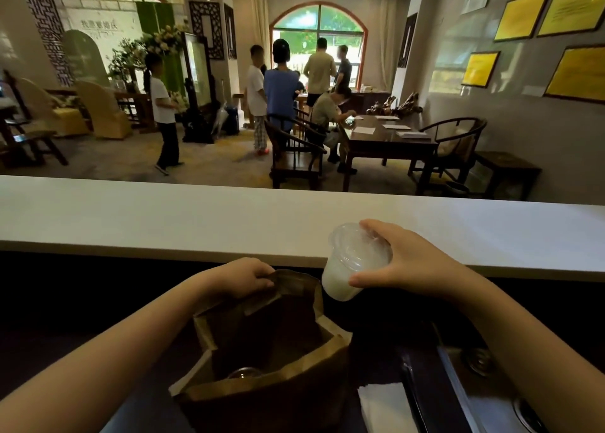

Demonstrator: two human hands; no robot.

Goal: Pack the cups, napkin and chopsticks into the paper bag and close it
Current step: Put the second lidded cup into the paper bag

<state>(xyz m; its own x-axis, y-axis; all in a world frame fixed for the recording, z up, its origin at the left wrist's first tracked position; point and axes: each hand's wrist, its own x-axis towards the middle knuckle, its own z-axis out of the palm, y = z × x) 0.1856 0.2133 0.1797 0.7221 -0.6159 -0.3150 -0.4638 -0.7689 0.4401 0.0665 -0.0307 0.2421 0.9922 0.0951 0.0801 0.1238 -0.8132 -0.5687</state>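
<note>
A brown paper bag (262,380) stands open on the dark lower counter in front of me. My left hand (244,277) pinches the bag's far rim and holds it open. My right hand (396,261) grips a clear plastic cup (350,265) with a domed lid and white liquid, tilted, just above and right of the bag's mouth. Deep inside the bag the clear lid of another cup (244,372) shows. A white napkin (386,408) lies on the counter to the right of the bag. A dark pair of chopsticks (415,396) lies along the napkin's right edge.
A white raised counter ledge (163,216) runs across just beyond the bag. A metal tray or sink edge (474,383) sits at the lower right. Beyond the ledge is a room with several people (278,82), dark wooden tables and chairs.
</note>
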